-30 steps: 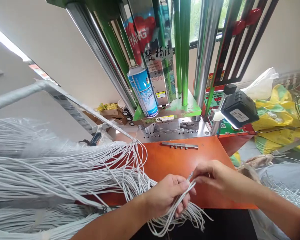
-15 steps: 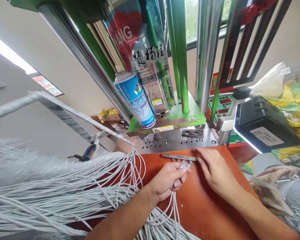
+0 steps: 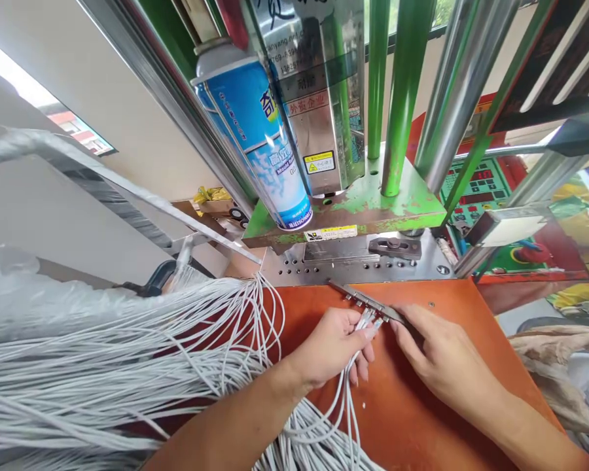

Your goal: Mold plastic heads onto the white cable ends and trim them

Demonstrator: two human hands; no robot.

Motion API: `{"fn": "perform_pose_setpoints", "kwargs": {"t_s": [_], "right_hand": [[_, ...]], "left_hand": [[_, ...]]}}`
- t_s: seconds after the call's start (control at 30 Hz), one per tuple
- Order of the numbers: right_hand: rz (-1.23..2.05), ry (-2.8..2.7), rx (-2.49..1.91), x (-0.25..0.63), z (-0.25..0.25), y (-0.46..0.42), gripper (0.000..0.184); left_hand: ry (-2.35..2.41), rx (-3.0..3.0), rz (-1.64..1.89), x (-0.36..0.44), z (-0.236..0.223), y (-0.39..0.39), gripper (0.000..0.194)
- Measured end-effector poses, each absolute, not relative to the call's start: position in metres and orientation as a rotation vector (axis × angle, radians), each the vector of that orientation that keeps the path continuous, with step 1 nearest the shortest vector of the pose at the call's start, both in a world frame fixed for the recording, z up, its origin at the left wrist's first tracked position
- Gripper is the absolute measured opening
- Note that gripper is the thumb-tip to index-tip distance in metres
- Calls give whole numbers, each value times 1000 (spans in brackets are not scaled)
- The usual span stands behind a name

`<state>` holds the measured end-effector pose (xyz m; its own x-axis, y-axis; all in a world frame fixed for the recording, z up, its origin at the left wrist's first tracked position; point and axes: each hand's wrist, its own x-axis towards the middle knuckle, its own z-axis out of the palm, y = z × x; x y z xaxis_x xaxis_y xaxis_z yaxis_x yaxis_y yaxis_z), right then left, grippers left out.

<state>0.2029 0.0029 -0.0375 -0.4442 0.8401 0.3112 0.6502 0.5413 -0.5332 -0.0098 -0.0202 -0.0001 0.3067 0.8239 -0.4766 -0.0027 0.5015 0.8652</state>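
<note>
My left hand (image 3: 341, 347) is closed around the ends of several thin white cables (image 3: 346, 392), just below a narrow metal bar (image 3: 366, 299). Clear-looking connector ends (image 3: 367, 318) stick out past the thumb and meet the lower edge of the bar, where small metal pieces stand in a row. My right hand (image 3: 436, 347) grips the right end of the bar between thumb and fingers. The bar slants, its left end pointing toward the machine. Whether the connectors are seated in the bar cannot be made out.
A large bundle of white cables (image 3: 127, 366) covers the left of the orange work surface (image 3: 422, 418). Behind stands a press with a green plate (image 3: 373, 209), a metal bed (image 3: 343, 268) and a blue spray can (image 3: 260, 137). A control panel (image 3: 481, 183) is at right.
My right hand has taken hold of the bar's right end and tilted it. The cable ends in my left hand now meet the bar's edge. The view has shifted closer to the press.
</note>
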Motion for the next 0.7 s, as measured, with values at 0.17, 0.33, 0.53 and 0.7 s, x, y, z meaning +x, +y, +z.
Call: {"fn": "perform_pose_setpoints", "kwargs": {"t_s": [0.17, 0.33, 0.53, 0.7], "right_hand": [[343, -2270, -1153, 199, -38, 1, 22], [298, -2246, -1145, 198, -38, 2, 19], [313, -2259, -1112, 198, -40, 0, 18], [345, -2274, -1050, 195, -38, -1, 17]], "left_hand": [[1146, 880, 652, -9, 2, -20, 45], [1157, 853, 659, -9, 4, -20, 34], [1150, 857, 671, -9, 6, -21, 31], [1216, 854, 682, -4, 4, -22, 24]]}}
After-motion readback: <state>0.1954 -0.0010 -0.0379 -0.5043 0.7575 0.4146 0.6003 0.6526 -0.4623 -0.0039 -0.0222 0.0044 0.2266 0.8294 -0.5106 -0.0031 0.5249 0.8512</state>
